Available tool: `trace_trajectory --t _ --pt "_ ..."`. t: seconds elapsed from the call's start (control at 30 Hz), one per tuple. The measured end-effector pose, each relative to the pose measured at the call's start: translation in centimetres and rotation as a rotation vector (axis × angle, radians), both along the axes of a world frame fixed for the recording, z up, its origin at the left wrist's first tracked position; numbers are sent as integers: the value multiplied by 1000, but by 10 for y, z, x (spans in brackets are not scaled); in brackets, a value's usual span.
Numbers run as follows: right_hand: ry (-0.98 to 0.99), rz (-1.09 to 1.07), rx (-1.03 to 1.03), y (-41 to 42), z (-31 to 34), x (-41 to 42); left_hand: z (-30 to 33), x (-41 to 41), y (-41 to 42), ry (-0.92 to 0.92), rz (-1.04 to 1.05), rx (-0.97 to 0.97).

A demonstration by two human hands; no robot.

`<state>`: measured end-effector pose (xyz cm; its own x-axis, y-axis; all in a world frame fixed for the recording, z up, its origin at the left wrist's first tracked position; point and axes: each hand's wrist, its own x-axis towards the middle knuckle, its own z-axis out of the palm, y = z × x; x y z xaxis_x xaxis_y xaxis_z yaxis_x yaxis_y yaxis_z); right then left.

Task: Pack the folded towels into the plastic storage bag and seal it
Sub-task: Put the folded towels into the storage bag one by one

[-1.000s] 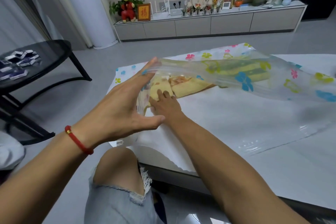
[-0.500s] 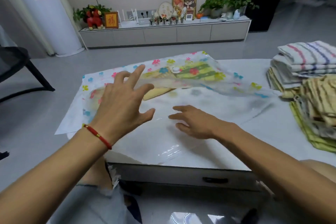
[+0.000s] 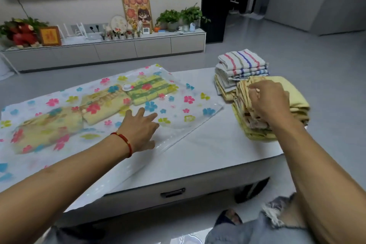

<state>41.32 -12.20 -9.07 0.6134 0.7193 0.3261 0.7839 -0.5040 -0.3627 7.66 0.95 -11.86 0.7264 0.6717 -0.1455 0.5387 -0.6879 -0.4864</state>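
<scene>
A clear plastic storage bag [image 3: 184,111] printed with coloured flowers lies flat on the white table [image 3: 217,150]. Inside it lie three folded towels: a green-patterned one [image 3: 152,89] and two yellow ones [image 3: 105,105]. My left hand [image 3: 140,127] rests palm down, fingers spread, on the bag near its open end. On the table's right stands a stack of folded yellow towels [image 3: 293,103]. My right hand [image 3: 267,101] sits on top of it, fingers curled into the edges of the top towels. Behind it is a pile of striped towels [image 3: 241,65].
The table has a drawer handle [image 3: 172,193] on its front. A long low TV cabinet [image 3: 111,49] with plants and ornaments runs along the far wall. My knees in torn jeans [image 3: 277,222] are below the table's front edge.
My right hand left the bag and moved right onto the yellow towel stack. The bag's raised top layer has dropped flat, and my left hand now presses on it. The view swung right.
</scene>
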Motion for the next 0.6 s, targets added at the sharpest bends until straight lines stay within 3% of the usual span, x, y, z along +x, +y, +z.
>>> trace_trajectory --t 0.1,0.2,0.3,0.4,0.5,0.6 --pt "152 -325 -276 3 2 40 3 10 8 -13 -9 0" --pt "259 -407 -356 5 -2 62 7 8 16 -77 5 -56" --pt "209 -390 -245 10 1 73 12 4 18 -8 55 -96" --pt "386 -299 -222 9 20 84 15 -1 15 120 81 -112" --pt "699 -149 -213 2 40 86 26 -5 17 -26 85 -137" --pt "1028 56 -48 -5 56 67 47 -9 24 -208 63 -132"
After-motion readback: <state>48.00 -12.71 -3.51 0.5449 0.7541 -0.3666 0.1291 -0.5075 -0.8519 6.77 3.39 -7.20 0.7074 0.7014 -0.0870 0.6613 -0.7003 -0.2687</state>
